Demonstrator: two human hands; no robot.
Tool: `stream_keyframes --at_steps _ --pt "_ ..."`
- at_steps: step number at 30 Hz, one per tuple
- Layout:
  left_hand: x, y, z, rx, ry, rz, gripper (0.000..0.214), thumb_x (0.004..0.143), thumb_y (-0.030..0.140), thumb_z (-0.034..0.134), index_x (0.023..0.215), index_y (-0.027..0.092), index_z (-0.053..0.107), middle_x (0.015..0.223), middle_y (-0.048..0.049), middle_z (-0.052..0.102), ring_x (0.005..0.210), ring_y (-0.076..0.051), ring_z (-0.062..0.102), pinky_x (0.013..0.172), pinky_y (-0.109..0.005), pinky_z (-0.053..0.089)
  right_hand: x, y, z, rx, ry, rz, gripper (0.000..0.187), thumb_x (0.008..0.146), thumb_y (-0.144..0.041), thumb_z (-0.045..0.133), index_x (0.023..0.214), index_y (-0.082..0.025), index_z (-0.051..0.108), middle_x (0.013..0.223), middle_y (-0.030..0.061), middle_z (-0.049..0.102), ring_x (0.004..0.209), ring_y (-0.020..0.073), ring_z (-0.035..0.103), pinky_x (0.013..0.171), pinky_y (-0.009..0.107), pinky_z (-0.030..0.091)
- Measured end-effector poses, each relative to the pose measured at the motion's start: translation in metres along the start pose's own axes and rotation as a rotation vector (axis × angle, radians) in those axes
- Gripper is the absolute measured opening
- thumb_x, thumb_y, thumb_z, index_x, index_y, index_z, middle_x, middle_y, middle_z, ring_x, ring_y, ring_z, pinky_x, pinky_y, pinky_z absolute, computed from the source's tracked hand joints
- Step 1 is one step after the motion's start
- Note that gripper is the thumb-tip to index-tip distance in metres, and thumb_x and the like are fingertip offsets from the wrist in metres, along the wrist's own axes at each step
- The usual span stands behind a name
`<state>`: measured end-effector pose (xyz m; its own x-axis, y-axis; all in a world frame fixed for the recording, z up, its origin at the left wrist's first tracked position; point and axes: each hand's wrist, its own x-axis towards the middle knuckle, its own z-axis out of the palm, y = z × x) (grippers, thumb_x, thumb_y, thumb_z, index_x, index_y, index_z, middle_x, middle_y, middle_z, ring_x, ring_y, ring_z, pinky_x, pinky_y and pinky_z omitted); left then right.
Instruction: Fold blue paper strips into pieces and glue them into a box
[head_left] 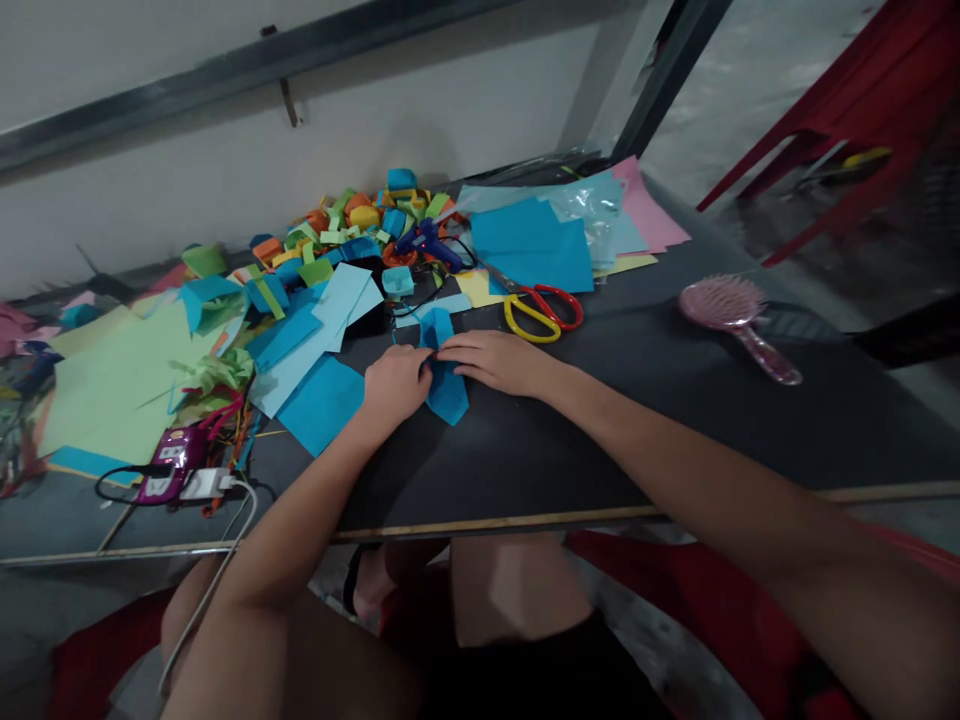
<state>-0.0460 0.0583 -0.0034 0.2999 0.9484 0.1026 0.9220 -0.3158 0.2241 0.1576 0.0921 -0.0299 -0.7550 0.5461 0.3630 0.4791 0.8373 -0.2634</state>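
While the forearms (637, 425) converge, the curled left hand (397, 385) and flatter right hand (506, 362) hold folded blue paper (450, 396).

I can read no words, numbers, brands or signs here. Any print on the glossy purple plastic socket block (180, 452), near the front edge of the dark grey table (517, 470), is too small for me.

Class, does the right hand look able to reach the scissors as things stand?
Probably yes: the scissors lie close beyond the right hand, nothing visible between; it would likely have to leave the folded blue paper.
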Motion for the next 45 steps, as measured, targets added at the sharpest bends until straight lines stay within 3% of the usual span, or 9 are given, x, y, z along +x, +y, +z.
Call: stream_keyframes --at_steps 9,16,26,28,31,35,39,42,45 --pt "0.008 -0.026 -0.003 -0.242 -0.097 0.138 0.043 0.082 0.042 0.061 0.118 0.02 0.068 0.102 -0.012 0.069 0.099 -0.03 0.062 0.082 -0.038 0.05 -0.003 0.004 -0.006 -0.16 -0.184 -0.011 0.063 0.079 0.005 0.036 0.13 -0.024 0.06 0.148 0.0035 0.05 0.12 0.0284 0.055 0.079 0.043 0.053" --pt "0.013 -0.048 -0.011 -0.239 -0.166 0.468 0.052 0.074 0.012 0.05 0.123 0.019 0.064 0.093 -0.008 0.066 0.089 -0.023 0.06 0.078 -0.035 0.051 -0.004 0.009 -0.008 0.066 -0.106 0.097 0.036 0.091 -0.011 0.04 0.115 -0.02 0.065 0.141 0.0085 0.056 0.126 0.0257 0.054 0.099 0.045 0.05" --pt "0.016 -0.055 -0.011 -0.06 -0.002 0.605 0.032 0.088 0.015 0.049 0.115 0.019 0.067 0.116 -0.0131 0.057 0.114 -0.027 0.052 0.096 -0.045 0.048 -0.007 0.011 -0.014 0.08 -0.015 0.089 0.024 0.092 -0.02 0.048 0.097 -0.023 0.071 0.121 0.0086 0.066 0.114 0.0245 0.061 0.093 0.041 0.052" --pt "0.014 -0.054 -0.015 -0.062 0.009 0.631 0.032 0.085 0.015 0.054 0.114 0.019 0.066 0.129 -0.0136 0.052 0.124 -0.029 0.047 0.103 -0.048 0.045 -0.007 0.009 -0.015 0.059 -0.016 0.147 0.025 0.09 -0.02 0.051 0.107 -0.023 0.068 0.124 0.0089 0.065 0.116 0.0256 0.06 0.091 0.041 0.052" --pt "0.013 -0.052 -0.018 -0.062 0.021 0.63 0.029 0.082 0.015 0.057 0.109 0.02 0.066 0.14 -0.0116 0.047 0.133 -0.031 0.041 0.108 -0.053 0.04 -0.007 0.005 -0.017 0.058 0.002 0.31 0.047 0.085 -0.019 0.057 0.132 -0.023 0.053 0.121 0.0085 0.067 0.106 0.0258 0.064 0.078 0.037 0.054" --pt "0.016 -0.048 -0.018 -0.074 -0.056 0.618 0.024 0.08 0.016 0.057 0.103 0.018 0.065 0.122 -0.0106 0.063 0.118 -0.027 0.054 0.103 -0.048 0.045 -0.007 0.002 -0.017 0.044 0.043 0.426 0.052 0.084 -0.032 0.064 0.132 -0.024 0.048 0.113 0.0064 0.071 0.088 0.0238 0.068 0.063 0.032 0.051" --pt "0.016 -0.043 -0.017 -0.074 -0.085 0.618 0.022 0.078 0.018 0.055 0.099 0.016 0.062 0.11 -0.01 0.067 0.106 -0.025 0.059 0.098 -0.043 0.047 -0.007 0.0 -0.017 0.002 0.012 0.345 0.035 0.088 -0.038 0.062 0.121 -0.026 0.059 0.121 0.006 0.067 0.1 0.0252 0.067 0.07 0.035 0.054" --pt "0.014 -0.041 -0.016 -0.057 -0.092 0.606 0.022 0.08 0.019 0.052 0.1 0.016 0.062 0.109 -0.0105 0.066 0.105 -0.026 0.059 0.094 -0.041 0.048 -0.006 0.002 -0.016 -0.007 0.01 0.185 0.045 0.09 -0.031 0.058 0.135 -0.029 0.052 0.144 0.0056 0.053 0.126 0.0281 0.054 0.09 0.043 0.053" --pt "0.013 -0.04 -0.015 -0.057 -0.104 0.594 0.022 0.081 0.02 0.052 0.1 0.016 0.061 0.11 -0.0109 0.066 0.105 -0.026 0.06 0.093 -0.04 0.049 -0.004 0.006 -0.015 0.005 -0.01 0.084 0.048 0.091 -0.026 0.056 0.138 -0.027 0.05 0.152 0.0051 0.044 0.132 0.0288 0.049 0.104 0.05 0.045"
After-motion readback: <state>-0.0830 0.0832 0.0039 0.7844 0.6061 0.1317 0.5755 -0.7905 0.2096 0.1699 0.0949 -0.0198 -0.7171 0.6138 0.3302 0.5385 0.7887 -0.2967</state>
